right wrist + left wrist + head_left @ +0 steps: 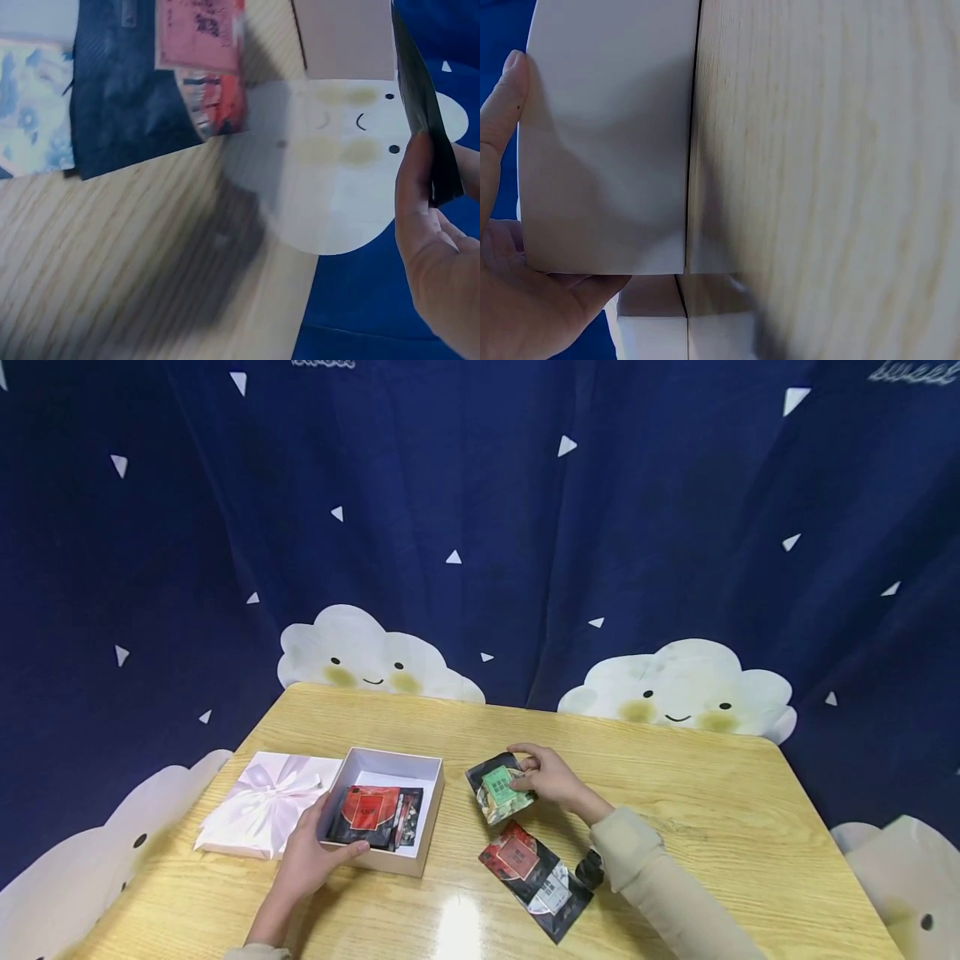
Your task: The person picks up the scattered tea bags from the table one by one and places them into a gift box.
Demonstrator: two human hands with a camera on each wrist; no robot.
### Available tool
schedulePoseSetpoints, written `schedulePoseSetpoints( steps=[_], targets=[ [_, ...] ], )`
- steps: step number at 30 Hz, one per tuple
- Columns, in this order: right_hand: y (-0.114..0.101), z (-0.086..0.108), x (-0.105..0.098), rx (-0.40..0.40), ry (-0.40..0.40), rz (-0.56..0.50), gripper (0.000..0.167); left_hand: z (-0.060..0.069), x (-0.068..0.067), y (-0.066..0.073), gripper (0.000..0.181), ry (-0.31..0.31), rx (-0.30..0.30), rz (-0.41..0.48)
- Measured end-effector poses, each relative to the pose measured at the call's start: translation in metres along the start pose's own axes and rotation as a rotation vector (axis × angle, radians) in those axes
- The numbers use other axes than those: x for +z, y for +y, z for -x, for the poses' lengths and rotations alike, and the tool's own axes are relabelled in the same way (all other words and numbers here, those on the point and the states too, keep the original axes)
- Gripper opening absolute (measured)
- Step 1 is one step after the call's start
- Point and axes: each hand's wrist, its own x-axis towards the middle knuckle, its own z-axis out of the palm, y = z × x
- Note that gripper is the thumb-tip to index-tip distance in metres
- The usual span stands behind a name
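Observation:
My left hand point(309, 858) holds an open white box point(431, 818) at its near left corner, with the thumb along the front rim. In the left wrist view, fingers and thumb lie against the pale box wall point(607, 165). Several black packets stand or lie inside, the top one a red-labelled packet point(367, 810). To the right of the box, my right hand point(557, 779) pinches a black packet with a green label point(498, 785) by its right side, above the table. The right wrist view catches this packet edge-on point(429, 112), between thumb and fingers.
On the wooden table point(675, 802) near the right forearm lie a red-patterned packet point(517, 853) and a white-and-blue-labelled packet point(553, 893). A white lid with a ribbon bow point(262, 802) sits left of the box. Behind hangs a dark blue curtain point(510, 527) with clouds.

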Motion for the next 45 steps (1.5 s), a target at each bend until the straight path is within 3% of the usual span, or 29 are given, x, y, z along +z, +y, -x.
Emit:
schedulePoseSetpoints(
  steps=[11, 21, 35, 45],
  targets=[
    [-0.014, 0.006, -0.002, -0.009, -0.023, -0.124, 0.058, -0.002, -0.001, 0.002, 0.095, 0.001, 0.008, 0.008],
    [-0.051, 0.014, 0.008, -0.023, -0.035, -0.134, 0.057, -0.003, 0.000, 0.003, 0.095, 0.000, 0.012, 0.012],
    [-0.072, -0.005, 0.045, -0.062, -0.037, -0.201, 0.056, -0.002, 0.003, -0.002, 0.097, 0.003, -0.003, 0.006],
    [-0.056, -0.032, 0.079, -0.050, -0.021, -0.231, 0.058, 0.000, 0.001, 0.000, 0.096, 0.010, 0.000, 0.014]
  ],
)
